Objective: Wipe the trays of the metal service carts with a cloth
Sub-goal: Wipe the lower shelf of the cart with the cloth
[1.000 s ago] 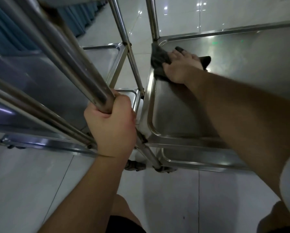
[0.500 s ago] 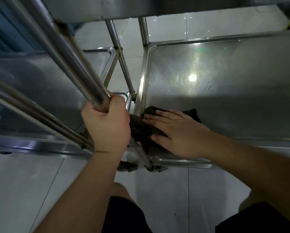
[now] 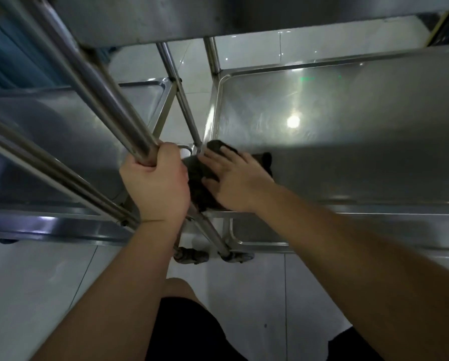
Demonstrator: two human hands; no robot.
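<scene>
The cloth [image 3: 201,175] is dark and lies bunched up on the near left corner of the middle tray [image 3: 348,142] of the cart on the right. I see my right hand [image 3: 237,179] lying flat on top of it, fingers spread wide and pointing left, pressing it down on the metal. Part of the cloth sticks out past my fingertips at the far side and part hangs over the tray's left edge. A little more of it shows to the right of my hand.

My left hand [image 3: 157,183] is closed tight around a shiny metal pole [image 3: 106,100] of the cart on the left. The pole runs up and away to the far left. My two hands are just beside each other, with the cloth between them.

The tray on the right is bare and shiny, with a bright spot of light on it. Under it I see another tray [image 3: 259,244], lower down. The left cart has its own tray [image 3: 62,142], grey and dull. Small wheels [image 3: 192,256] sit on the pale tiled floor [image 3: 36,295] near the cart legs. At the bottom I see my knees and black shorts [image 3: 187,332].
</scene>
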